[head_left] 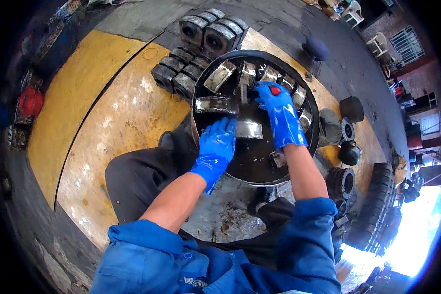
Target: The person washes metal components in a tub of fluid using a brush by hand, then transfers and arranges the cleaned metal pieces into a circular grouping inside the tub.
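In front of me stands a wide round dark pan with black liquid and several curved metal pieces. My left hand, in a blue rubber glove, reaches over its near left rim. Its fingers are stretched out, their tips beside a shiny curved metal piece and just below a darker metal piece. My right hand, gloved alike, is closed around a red-handled tool above the far part of the pan. The glove hides most of that tool, so its kind is unclear. Metal pieces line the far wall.
Dark metal blocks with round holes are stacked beyond the pan, left of it. A yellowish worn board lies on the floor. At the right stand a bucket, a dark pot, metal rings and a row of black parts.
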### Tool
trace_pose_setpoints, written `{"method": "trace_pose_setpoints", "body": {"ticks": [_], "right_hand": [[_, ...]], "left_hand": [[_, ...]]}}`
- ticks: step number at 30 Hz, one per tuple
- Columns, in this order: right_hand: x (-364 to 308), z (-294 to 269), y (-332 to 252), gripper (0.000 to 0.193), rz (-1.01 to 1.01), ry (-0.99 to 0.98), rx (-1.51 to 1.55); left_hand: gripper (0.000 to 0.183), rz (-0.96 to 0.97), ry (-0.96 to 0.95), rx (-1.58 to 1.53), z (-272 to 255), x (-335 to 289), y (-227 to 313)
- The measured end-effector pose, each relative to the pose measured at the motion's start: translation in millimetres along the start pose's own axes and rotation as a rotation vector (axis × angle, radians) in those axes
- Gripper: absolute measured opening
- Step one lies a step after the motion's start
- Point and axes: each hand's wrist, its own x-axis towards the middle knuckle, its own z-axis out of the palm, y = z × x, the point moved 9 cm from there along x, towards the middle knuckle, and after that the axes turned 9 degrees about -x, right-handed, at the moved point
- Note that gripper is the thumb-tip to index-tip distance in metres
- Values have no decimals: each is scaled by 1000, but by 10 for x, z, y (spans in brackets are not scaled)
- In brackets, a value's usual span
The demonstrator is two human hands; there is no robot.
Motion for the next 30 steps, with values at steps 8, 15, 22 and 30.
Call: {"method": "trace_pose_setpoints", "body": {"ticks": [8, 15, 22, 30], "right_hand": [[31, 78, 880, 34, -78, 58, -553], [45, -145, 261, 34, -123, -79, -221], [246, -100, -304, 30, -283, -187, -345], [1024, -130, -512, 31, -390, -68, -371]], "left_hand": [[62, -1, -38, 19, 106, 54, 49], [60, -6, -43, 13, 36, 39, 20], [59, 13, -38, 9, 37, 39, 29], [60, -11, -60, -6, -13, 30, -34]]}}
